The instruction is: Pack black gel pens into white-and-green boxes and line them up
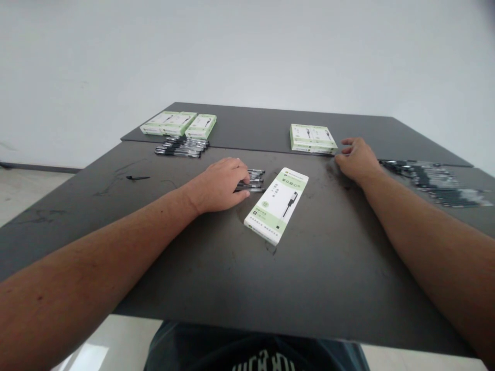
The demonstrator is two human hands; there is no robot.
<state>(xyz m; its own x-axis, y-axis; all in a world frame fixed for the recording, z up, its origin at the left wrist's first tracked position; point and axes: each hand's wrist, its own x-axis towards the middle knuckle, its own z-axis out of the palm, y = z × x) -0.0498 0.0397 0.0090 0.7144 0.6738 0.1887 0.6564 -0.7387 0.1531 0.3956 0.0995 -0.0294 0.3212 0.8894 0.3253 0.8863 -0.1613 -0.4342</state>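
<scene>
Pens (253,181) lay in a small bunch on the dark table (216,268), just to the left of a green and white box (277,205) that sat flat in the middle. The left hand (222,184) rested on top of those pens, palm down, with its fingers curled over them and pressing on them. The right hand (358,158) lay on the table well to the right of that box, its fingers loosely bent and holding nothing. Its fingertips were close to a small stack of boxes (312,138) behind the middle box. Far behind and to the left of the middle box sat three more boxes (178,123) in a row, with another pile of pens (182,147) in front of them. Off to the right of the middle box lay a long heap of pens (435,180).
</scene>
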